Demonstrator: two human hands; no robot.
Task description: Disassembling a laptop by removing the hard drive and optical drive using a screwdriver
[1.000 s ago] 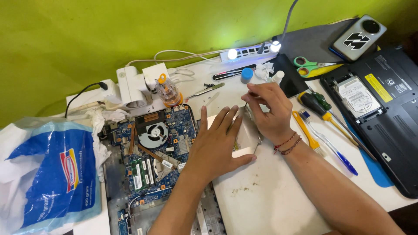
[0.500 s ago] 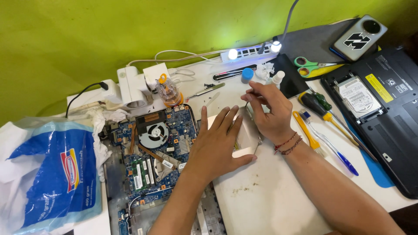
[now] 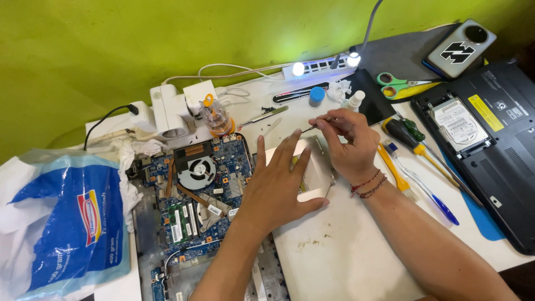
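My left hand [image 3: 277,181] lies flat, fingers spread, pressing a small pale rectangular part [image 3: 310,173] onto the white work mat [image 3: 345,251]. My right hand [image 3: 348,139], with red thread bracelets at the wrist, pinches a thin metal tool [image 3: 313,127] whose tip points at the far edge of that part. To the left lies an opened laptop base with a blue motherboard [image 3: 198,192] and a round fan [image 3: 196,170].
A blue-and-white plastic bag [image 3: 61,223] sits at left. Screwdrivers [image 3: 409,134], a yellow tool, a blue pen [image 3: 437,203], green scissors [image 3: 397,82] and a black laptop base [image 3: 490,145] lie at right. A lit power strip [image 3: 317,68], white adapters and a small bottle [image 3: 214,116] stand behind.
My right hand has shifted slightly toward the far edge of the pale part, now holding the thin tool at its tip. My left hand stays flat on the part.
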